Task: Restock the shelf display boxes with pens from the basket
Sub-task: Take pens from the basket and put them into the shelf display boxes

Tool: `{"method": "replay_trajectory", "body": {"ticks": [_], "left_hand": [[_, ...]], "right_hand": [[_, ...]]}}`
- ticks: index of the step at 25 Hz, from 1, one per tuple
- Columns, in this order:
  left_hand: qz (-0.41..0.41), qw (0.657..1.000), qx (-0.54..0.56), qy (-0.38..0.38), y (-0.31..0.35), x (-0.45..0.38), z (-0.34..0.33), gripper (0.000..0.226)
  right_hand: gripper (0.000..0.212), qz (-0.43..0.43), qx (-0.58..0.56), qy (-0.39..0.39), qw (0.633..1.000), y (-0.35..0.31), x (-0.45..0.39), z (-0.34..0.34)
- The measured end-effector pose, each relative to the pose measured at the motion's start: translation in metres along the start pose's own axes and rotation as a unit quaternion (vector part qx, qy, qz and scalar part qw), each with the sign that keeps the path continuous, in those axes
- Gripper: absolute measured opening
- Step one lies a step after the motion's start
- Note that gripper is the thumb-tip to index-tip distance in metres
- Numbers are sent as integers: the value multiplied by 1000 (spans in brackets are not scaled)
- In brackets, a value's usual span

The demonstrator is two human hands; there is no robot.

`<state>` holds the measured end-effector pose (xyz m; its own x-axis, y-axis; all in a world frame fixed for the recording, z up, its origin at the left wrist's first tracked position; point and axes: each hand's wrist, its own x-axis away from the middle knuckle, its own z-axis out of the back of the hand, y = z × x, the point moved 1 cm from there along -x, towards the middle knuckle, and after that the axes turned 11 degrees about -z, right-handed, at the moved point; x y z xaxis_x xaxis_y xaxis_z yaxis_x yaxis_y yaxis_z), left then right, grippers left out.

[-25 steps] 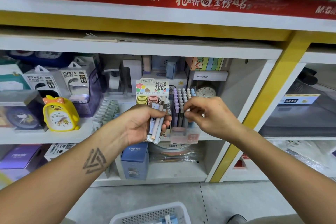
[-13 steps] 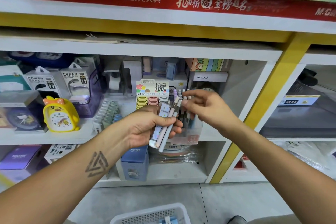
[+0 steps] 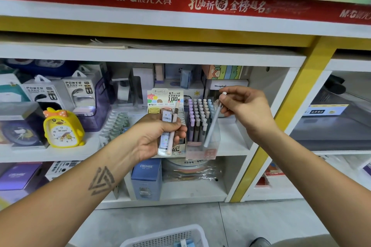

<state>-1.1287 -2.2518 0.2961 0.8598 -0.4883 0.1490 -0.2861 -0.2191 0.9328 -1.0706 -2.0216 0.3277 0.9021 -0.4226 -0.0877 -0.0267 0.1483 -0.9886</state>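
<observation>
A clear display box (image 3: 202,146) on the middle shelf holds several upright pastel pens (image 3: 197,118). My right hand (image 3: 244,110) pinches the top of a pale blue pen (image 3: 212,126), which slants down with its lower end inside the box's front right part. My left hand (image 3: 158,136), just left of the box, grips a small bundle of pens (image 3: 169,132), one pink and one with a barcode label. A white basket (image 3: 166,236) sits on the floor at the bottom edge, with something blue inside.
A lead-refill display card (image 3: 166,99) stands behind my left hand. A yellow duck alarm clock (image 3: 63,129) and power bank boxes (image 3: 78,94) fill the shelf's left. A blue CRUHRE box (image 3: 146,178) stands on the lower shelf. A yellow post (image 3: 279,118) borders the bay.
My right hand took one pen from the bundle in my left hand, moved right and up, and now holds it slanted into the display box. My left hand stayed nearly still.
</observation>
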Motion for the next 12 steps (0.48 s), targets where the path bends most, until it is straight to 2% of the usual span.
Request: {"method": "replay_trajectory", "body": {"ticks": [12], "left_hand": [[19,1000,0,-7,-2,0,-2,16]], "right_hand": [[13,45,65,-33,996,-5,7,-5]]}}
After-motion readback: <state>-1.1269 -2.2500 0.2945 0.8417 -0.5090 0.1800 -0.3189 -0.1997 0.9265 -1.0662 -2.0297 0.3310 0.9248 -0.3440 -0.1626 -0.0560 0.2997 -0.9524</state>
